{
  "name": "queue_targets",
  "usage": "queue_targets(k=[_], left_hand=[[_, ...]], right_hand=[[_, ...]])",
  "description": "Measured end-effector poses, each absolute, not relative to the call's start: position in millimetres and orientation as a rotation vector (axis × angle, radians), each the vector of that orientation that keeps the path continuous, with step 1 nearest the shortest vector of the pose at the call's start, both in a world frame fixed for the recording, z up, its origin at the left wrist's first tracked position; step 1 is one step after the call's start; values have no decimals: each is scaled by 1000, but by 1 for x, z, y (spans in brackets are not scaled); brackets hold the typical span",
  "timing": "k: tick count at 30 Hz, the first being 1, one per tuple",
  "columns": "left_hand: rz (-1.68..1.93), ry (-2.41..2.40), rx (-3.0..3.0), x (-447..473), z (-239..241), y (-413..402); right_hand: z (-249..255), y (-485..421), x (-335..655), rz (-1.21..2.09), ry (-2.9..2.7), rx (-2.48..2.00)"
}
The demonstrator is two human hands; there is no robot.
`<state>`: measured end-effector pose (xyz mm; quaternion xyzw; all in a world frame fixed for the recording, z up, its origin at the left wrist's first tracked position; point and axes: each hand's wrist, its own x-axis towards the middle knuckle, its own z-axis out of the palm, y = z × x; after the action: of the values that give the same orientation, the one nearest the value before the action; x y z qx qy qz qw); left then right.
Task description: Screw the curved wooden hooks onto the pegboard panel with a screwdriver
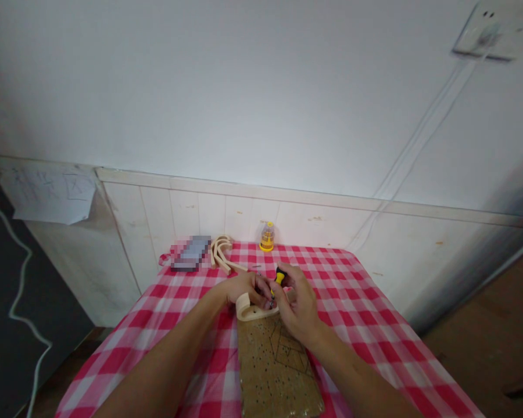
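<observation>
My right hand [300,302] is closed around a small screwdriver [280,275] with a yellow and black handle, its shaft pointing down. Beside the shaft, the fingers of my left hand [248,288] are pinched together close to the tip; what they hold is too small to make out. Under both hands lies a curved pale wooden piece [245,313] with a hooked left end and a small dark hole. It rests on the far end of a worn wooden board [279,371] marked with pencil lines and many holes.
A red-and-white checked cloth [353,325] covers the table. At the back are a pixelated phone-like device [192,253], several curved wooden pieces [221,255] and a yellow clear-topped container [267,237]. A small thin metal-looking item [256,266] lies behind my hands. The wall [244,215] borders the far edge.
</observation>
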<state>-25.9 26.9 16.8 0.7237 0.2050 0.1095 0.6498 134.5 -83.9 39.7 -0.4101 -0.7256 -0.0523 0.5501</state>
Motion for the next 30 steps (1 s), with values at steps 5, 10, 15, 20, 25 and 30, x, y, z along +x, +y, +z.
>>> queue_targets(k=[5,10,15,20,25,30], left_hand=[[246,478,1641,-26,12,30],[256,492,1646,-26,11,29],[263,479,1647,-26,18,26],[259,473,1655,-26,20,26],[246,483,1659,-26,16,27],[240,485,1659,-26,14,29]], right_hand=[[36,-87,135,-49,-1730,-1008],[33,-85,134,-61,-1718,-982],[38,-86,132,-19,-1671,-1040],[40,-84,133,-15,-1664,-1049],[37,-81,134,-15,-1637,-1051],[35,-79,135,-9,-1597,-1064]])
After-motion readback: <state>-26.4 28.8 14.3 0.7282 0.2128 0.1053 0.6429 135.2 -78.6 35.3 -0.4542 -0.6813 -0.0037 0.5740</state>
